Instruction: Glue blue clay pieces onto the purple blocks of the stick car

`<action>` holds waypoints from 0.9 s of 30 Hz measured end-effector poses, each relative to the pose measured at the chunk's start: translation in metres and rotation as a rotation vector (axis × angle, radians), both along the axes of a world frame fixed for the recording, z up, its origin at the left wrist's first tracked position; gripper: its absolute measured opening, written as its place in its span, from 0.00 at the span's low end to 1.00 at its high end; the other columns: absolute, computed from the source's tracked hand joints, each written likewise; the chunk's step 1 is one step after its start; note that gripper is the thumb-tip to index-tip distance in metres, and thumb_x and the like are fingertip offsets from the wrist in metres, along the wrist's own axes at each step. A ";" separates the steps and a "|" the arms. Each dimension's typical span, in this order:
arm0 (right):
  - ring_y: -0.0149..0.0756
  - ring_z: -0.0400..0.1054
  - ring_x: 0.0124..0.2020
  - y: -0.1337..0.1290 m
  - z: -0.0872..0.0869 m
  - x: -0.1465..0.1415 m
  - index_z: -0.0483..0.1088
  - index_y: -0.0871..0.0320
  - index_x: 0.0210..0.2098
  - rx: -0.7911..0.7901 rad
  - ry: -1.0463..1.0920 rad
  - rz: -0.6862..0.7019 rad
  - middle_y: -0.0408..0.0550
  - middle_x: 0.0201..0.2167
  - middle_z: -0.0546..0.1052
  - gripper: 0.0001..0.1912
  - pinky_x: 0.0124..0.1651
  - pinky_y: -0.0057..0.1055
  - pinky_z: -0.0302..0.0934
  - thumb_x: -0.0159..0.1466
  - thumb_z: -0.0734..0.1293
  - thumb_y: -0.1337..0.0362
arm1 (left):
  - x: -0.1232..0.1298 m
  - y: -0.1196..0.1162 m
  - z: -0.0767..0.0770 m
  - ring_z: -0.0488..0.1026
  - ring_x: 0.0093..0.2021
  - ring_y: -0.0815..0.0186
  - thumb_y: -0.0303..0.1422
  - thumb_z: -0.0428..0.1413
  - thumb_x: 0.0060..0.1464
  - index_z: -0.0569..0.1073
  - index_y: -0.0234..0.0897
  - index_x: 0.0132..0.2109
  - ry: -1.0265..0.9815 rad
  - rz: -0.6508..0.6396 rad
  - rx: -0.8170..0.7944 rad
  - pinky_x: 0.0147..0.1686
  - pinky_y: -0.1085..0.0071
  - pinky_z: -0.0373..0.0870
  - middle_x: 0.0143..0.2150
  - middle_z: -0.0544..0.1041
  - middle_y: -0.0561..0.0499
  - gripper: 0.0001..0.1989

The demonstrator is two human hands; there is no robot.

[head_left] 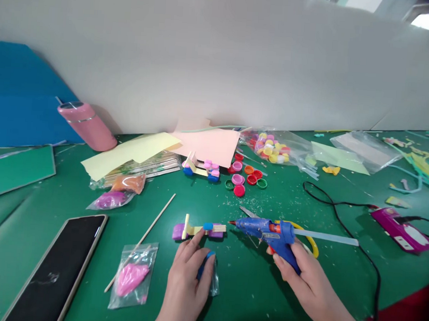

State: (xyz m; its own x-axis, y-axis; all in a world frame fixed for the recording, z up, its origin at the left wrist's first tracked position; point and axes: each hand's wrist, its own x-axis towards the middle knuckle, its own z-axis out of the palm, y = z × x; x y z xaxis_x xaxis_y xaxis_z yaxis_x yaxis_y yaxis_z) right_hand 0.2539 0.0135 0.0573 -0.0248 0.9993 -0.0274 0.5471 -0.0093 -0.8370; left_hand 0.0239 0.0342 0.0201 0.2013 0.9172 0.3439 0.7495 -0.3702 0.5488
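Observation:
My right hand (309, 273) grips a blue hot glue gun (264, 227) with a clear glue stick out of its back. Its nozzle points left, a little apart from a small stick-and-clay model (195, 230) with purple ends and a blue piece on top. My left hand (189, 270) touches the model's near side with the index finger. The other fingers and thumb curl round a plastic bag of blue clay (203, 268), mostly hidden by the hand. Behind the glue gun lie scissors with yellow handles (316, 248), partly covered.
A similar model (201, 169) stands farther back beside coloured caps (238, 179) and a bag of caps (271, 148). At left are a phone (57, 272), a wooden stick (156, 220), bagged pink clay (131, 279) and a pink bottle (89, 126). A black cord (341, 221) runs right.

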 end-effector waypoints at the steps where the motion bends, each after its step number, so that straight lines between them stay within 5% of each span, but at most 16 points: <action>1: 0.34 0.65 0.25 0.001 -0.001 -0.001 0.65 0.57 0.44 -0.010 0.039 -0.014 0.46 0.27 0.71 0.15 0.27 0.28 0.64 0.62 0.58 0.56 | 0.000 -0.001 0.000 0.69 0.48 0.54 0.30 0.50 0.53 0.73 0.37 0.34 -0.008 0.003 0.001 0.45 0.56 0.69 0.51 0.71 0.39 0.07; 8: 0.32 0.65 0.20 0.018 -0.004 0.018 0.64 0.59 0.36 0.006 0.196 -0.191 0.40 0.17 0.68 0.15 0.25 0.26 0.62 0.59 0.62 0.53 | 0.001 -0.016 0.020 0.69 0.46 0.56 0.31 0.52 0.52 0.74 0.37 0.35 -0.216 0.039 -0.074 0.44 0.59 0.68 0.50 0.71 0.40 0.07; 10: 0.35 0.69 0.25 0.025 -0.006 0.040 0.65 0.59 0.31 0.047 0.101 -0.241 0.44 0.21 0.72 0.15 0.30 0.27 0.64 0.59 0.61 0.52 | 0.004 -0.020 0.030 0.71 0.42 0.58 0.34 0.52 0.52 0.75 0.38 0.34 -0.411 0.040 -0.235 0.39 0.65 0.69 0.44 0.74 0.42 0.08; 14: 0.40 0.71 0.36 0.039 -0.016 0.087 0.68 0.59 0.40 0.130 -0.267 -0.346 0.50 0.36 0.75 0.20 0.36 0.30 0.65 0.60 0.58 0.50 | 0.015 -0.018 0.045 0.68 0.27 0.68 0.39 0.56 0.48 0.76 0.35 0.30 -0.904 0.108 -0.709 0.26 0.74 0.65 0.30 0.77 0.48 0.11; 19: 0.42 0.69 0.26 0.049 -0.035 0.121 0.68 0.62 0.44 0.110 -0.446 -0.469 0.53 0.31 0.75 0.26 0.29 0.37 0.64 0.55 0.62 0.49 | 0.029 -0.007 0.046 0.61 0.21 0.75 0.38 0.61 0.43 0.76 0.31 0.28 -1.315 0.155 -1.073 0.23 0.78 0.59 0.26 0.77 0.47 0.12; 22: 0.46 0.68 0.30 0.051 -0.036 0.119 0.67 0.64 0.45 0.152 -0.526 -0.511 0.58 0.35 0.73 0.27 0.34 0.43 0.63 0.54 0.63 0.50 | 0.034 -0.003 0.043 0.61 0.21 0.76 0.37 0.62 0.42 0.75 0.31 0.29 -1.363 0.167 -1.096 0.23 0.79 0.58 0.26 0.76 0.48 0.12; 25: 0.50 0.64 0.45 0.046 -0.018 0.090 0.65 0.61 0.49 0.275 -0.554 -0.507 0.60 0.48 0.65 0.25 0.47 0.46 0.58 0.56 0.63 0.53 | 0.038 0.000 0.042 0.61 0.21 0.76 0.38 0.61 0.42 0.76 0.32 0.28 -1.298 0.158 -1.114 0.23 0.78 0.58 0.25 0.76 0.48 0.11; 27: 0.46 0.61 0.49 0.038 -0.001 0.056 0.66 0.57 0.47 0.433 -0.388 -0.355 0.56 0.46 0.66 0.18 0.51 0.43 0.56 0.59 0.62 0.58 | 0.039 0.001 0.043 0.61 0.22 0.75 0.38 0.60 0.44 0.76 0.33 0.28 -1.173 0.137 -1.085 0.24 0.78 0.58 0.25 0.76 0.50 0.11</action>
State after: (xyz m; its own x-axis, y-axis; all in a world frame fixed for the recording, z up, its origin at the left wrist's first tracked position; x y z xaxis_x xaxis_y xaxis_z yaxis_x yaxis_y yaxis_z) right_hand 0.3100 0.0517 0.0559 0.2381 0.8679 0.4359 0.8339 0.0475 -0.5499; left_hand 0.0630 0.0351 0.0632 0.2073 0.8074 -0.5525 -0.2621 0.5899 0.7637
